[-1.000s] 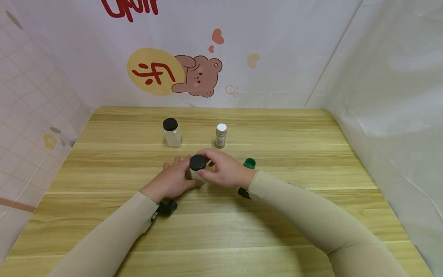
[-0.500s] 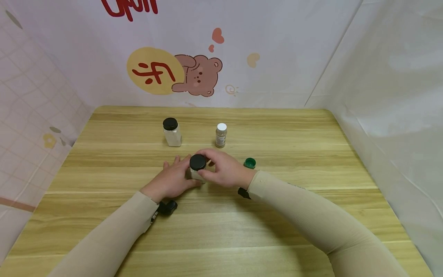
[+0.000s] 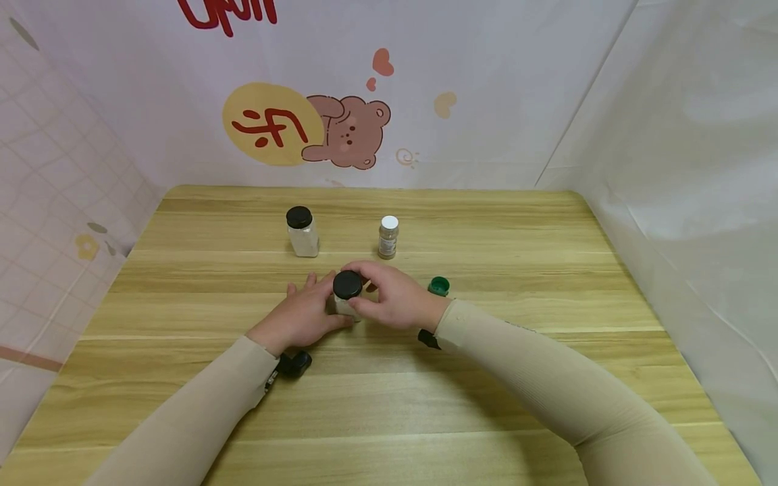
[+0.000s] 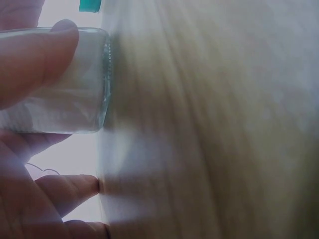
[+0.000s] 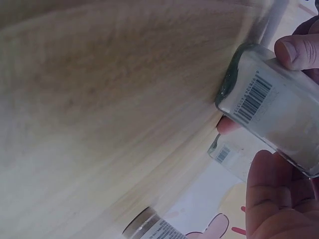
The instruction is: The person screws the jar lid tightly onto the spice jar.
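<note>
A square clear-glass jar (image 3: 343, 309) with pale contents and a black lid (image 3: 347, 285) stands upright on the wooden table. My left hand (image 3: 304, 316) grips its body, thumb on the near side. In the left wrist view the thumb (image 4: 37, 62) presses the glass, while two other fingers spread below it. My right hand (image 3: 395, 295) has thumb and fingers around the lid from the right. The right wrist view shows a barcode on the jar (image 5: 269, 99); the lid lies outside both wrist views.
Behind stands a similar black-lidded jar (image 3: 304, 239), and to its right a small white-capped bottle (image 3: 387, 241). A green, cap-like thing (image 3: 439, 286) is just beyond my right wrist. White printed cloth (image 3: 474, 135) hangs behind the wooden table (image 3: 377, 412).
</note>
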{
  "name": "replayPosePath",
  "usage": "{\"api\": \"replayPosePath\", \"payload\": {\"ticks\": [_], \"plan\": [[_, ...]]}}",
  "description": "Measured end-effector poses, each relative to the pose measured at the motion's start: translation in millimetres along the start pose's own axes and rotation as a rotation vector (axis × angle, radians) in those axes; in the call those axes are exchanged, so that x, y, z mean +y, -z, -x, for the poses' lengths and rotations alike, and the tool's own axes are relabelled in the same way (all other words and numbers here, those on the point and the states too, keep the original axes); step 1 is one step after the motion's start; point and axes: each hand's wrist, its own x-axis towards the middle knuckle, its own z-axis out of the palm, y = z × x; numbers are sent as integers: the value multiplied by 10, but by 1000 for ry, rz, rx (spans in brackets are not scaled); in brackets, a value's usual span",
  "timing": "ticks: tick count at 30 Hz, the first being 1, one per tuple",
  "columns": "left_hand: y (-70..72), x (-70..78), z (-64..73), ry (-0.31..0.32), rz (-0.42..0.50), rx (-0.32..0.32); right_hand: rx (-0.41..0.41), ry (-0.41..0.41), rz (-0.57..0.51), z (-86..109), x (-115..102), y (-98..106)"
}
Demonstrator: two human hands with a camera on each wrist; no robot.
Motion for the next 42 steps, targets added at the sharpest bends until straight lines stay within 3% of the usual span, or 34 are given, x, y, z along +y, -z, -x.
{"api": "replayPosePath", "payload": {"ticks": [10, 18, 26, 35, 42], "plan": [[-4, -12, -5, -4, 1, -2, -2, -47, -15, -2, -7, -6], [1, 0, -2, -6, -5, 3, -7, -16, -19, 5, -6, -8], [7, 6, 6, -10, -2, -3, 1, -56, -31, -4, -4, -26], [0, -7, 1, -14, -3, -1, -9, -24, -38, -5, 7, -25], [3, -12, -3, -18, -11, -5, 4, -61, -62, -1, 2, -38]]}}
